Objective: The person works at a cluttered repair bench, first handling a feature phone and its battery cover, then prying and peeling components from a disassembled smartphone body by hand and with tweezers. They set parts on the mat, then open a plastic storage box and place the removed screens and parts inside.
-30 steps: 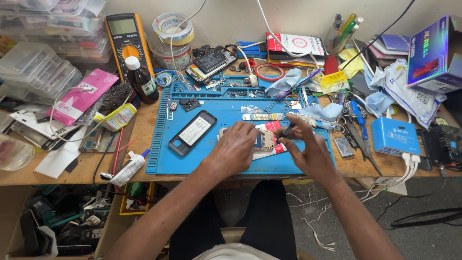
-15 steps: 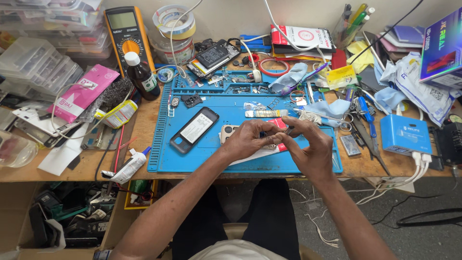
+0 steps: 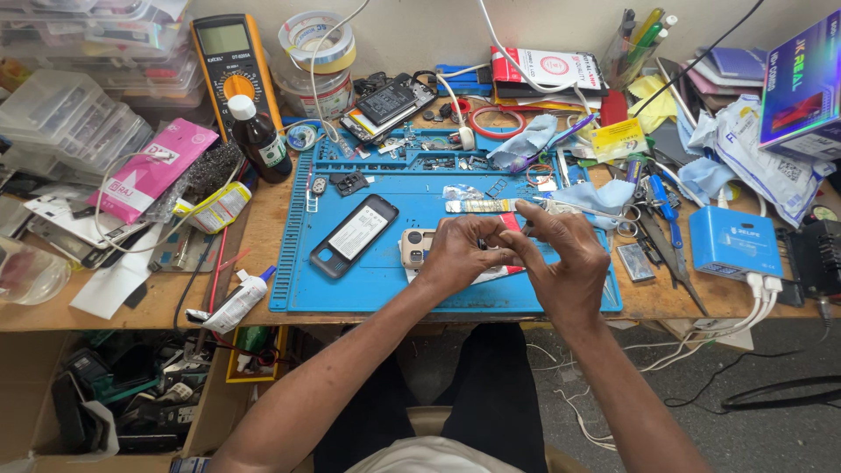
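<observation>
Head view
Left hand: the left hand (image 3: 457,254) hovers over the near middle of the mat (image 3: 394,289), fingers curled in and pinched narrow around a small dark part (image 3: 481,244) at the fingertips.
Right hand: the right hand (image 3: 561,258) meets the left from the other side, thumb and forefinger closed to a narrow pinch at the same spot; whether it also grips the part, I cannot tell.
Part: tiny and dark, held between the two hands, just above the mat; its kind is too small to tell.
Phone body: a beige phone (image 3: 414,248) with camera holes lies on the mat, touching or just under the left hand, mostly hidden by it.
Black phone: a second phone (image 3: 354,235) lies tilted on the mat, left of the hands and apart from them.
Strip: a pale strip (image 3: 480,206) lies on the mat just beyond the fingertips.
Mat: blue, on the wooden table (image 3: 254,228), with small parts along its far edge.
Left of mat: a white tube (image 3: 235,302), a brown bottle (image 3: 261,140), a yellow multimeter (image 3: 232,61), a pink packet (image 3: 149,171).
Right of mat: a blue box (image 3: 734,241) with white cables, well apart from the right hand.
</observation>
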